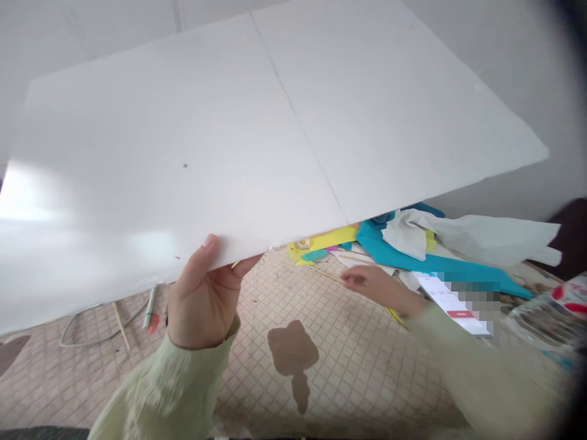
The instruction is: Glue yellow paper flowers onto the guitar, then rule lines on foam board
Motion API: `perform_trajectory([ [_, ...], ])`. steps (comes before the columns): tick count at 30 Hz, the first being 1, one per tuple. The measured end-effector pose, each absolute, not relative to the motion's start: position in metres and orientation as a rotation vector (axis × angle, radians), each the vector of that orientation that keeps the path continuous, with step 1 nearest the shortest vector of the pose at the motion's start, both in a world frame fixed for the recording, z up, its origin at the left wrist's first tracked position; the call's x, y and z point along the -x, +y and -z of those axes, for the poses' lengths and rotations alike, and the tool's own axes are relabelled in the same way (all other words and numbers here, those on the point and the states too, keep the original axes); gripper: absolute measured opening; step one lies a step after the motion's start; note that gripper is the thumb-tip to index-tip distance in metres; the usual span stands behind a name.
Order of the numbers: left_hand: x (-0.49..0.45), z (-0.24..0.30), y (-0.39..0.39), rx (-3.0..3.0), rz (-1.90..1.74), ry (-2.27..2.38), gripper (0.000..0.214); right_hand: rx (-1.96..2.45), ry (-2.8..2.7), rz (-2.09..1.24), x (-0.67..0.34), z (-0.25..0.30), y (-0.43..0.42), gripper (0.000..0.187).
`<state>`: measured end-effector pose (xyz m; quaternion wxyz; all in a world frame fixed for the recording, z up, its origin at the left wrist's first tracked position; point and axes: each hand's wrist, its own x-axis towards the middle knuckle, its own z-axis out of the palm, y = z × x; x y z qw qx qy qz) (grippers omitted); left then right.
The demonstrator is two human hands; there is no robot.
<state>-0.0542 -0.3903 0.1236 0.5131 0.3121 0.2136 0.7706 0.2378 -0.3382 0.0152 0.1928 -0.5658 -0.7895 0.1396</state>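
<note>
A large white board (220, 134) fills the upper part of the view, tilted, with a thin dark line across it and a small dark spot. My left hand (202, 299) grips its lower edge, thumb on the near face and fingers behind. Lower right of the board, my right hand (380, 287) is closed in a pinch at the end of a thin wooden stick (324, 273). The stick's other end points toward yellow and teal scraps (316, 253) on the table. Part of the table behind the board is hidden.
Blue paper (440, 264) and crumpled white paper (486, 235) lie at the right. Near them are a lit phone (454, 305) and a clear plastic package (550, 311). A pale marker (149, 307), a wooden stick (121, 326) and a cord (77, 344) lie on the patterned tabletop (367, 373).
</note>
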Motion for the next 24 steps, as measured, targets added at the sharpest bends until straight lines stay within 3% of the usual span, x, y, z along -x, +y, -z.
perform_trajectory([
  [4,0.056,-0.126,-0.396,-0.746,-1.871,0.548,0.016,1.659,-2.219,-0.413,-0.183,0.003,-0.253,0.007],
  [7,0.062,-0.128,-0.395,-0.750,-1.869,0.574,0.014,1.748,-2.192,-0.433,-0.174,0.026,-0.229,0.015],
  [16,0.068,-0.129,-0.386,-0.788,-1.903,0.578,0.018,1.769,-1.972,-0.569,-0.161,0.031,-0.234,0.009],
  [24,0.078,-0.124,-0.381,-0.844,-1.913,0.586,0.015,1.373,-1.997,-0.895,-0.105,0.009,-0.222,0.014],
])
